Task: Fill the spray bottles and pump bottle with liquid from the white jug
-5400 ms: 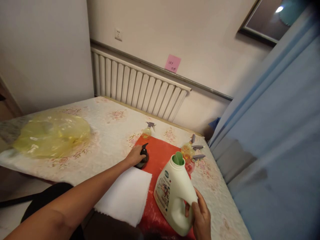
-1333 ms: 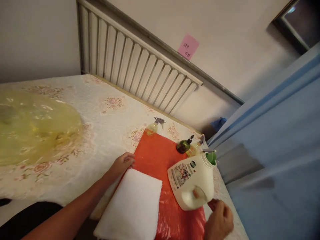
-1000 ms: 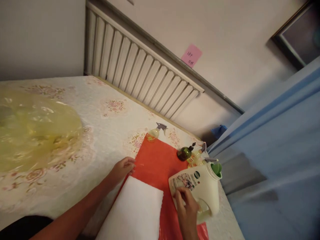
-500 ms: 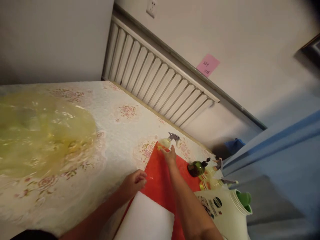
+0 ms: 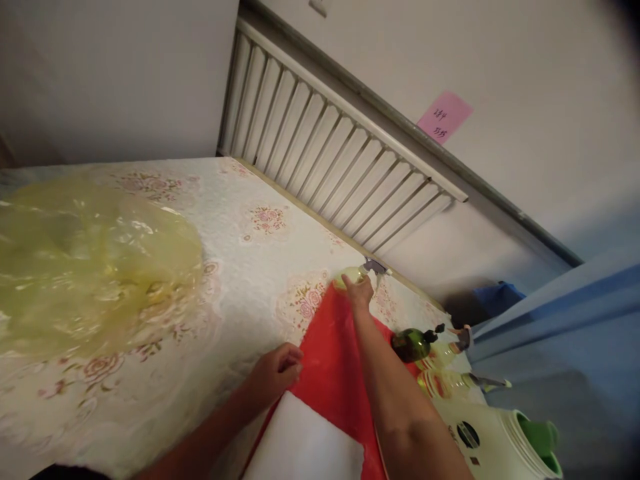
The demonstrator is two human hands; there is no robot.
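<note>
My right hand [image 5: 361, 291] reaches to the far corner of the red plastic sheet [image 5: 334, 373] and closes its fingers round a small yellow spray bottle [image 5: 351, 275] with a grey trigger head. My left hand [image 5: 276, 373] rests curled at the sheet's left edge, fingers bent on the edge, next to a white folded towel [image 5: 310, 447]. A white detergent jug [image 5: 500, 443] with a green spout lies at the lower right.
A dark green pump bottle [image 5: 413, 343] and two more spray bottles [image 5: 445, 383] lie on the sheet's right side. A yellow plastic bag [image 5: 85, 260] covers the left of the floral tablecloth [image 5: 240, 267]. A radiator [image 5: 330, 160] and blue curtain [image 5: 590, 333] stand behind.
My right hand let go of the detergent jug, which now lies on the sheet, then reached forward to the yellow spray bottle and closed on it. The left hand stayed put.
</note>
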